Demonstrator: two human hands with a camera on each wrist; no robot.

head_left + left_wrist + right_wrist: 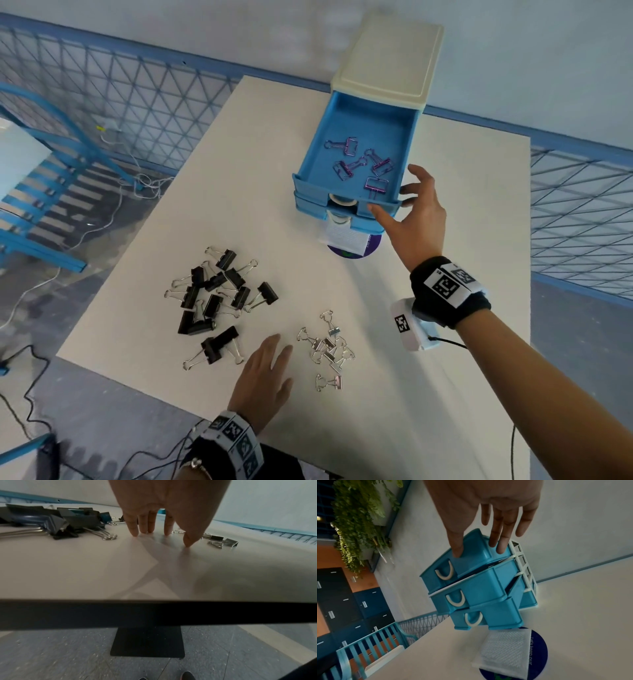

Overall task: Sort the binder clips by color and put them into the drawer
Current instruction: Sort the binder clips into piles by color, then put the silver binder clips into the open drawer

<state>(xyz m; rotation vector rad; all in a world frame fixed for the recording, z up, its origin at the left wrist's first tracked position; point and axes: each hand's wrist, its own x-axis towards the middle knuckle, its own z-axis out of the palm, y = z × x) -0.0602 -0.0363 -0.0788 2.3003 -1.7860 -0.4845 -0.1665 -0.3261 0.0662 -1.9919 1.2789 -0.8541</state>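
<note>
A cream-topped drawer unit (387,61) stands at the table's far side. Its blue top drawer (312,161) is pulled out and holds several purple binder clips (359,162). My right hand (418,209) is at that drawer's front right corner, thumb against the front face and straight fingers along the side (488,534). The top drawer (471,563) sits above two lower drawers that stick out slightly. My left hand (267,370) rests on the table on straight fingertips (133,532), holding nothing. Black clips (219,294) (51,519) lie left of it, silver clips (329,346) (221,542) to its right.
A white padded pouch (344,236) on a round dark-blue disc (539,649) lies just in front of the drawer unit. The white table (428,394) ends close behind my left wrist. Blue mesh railing (137,102) runs behind and to both sides.
</note>
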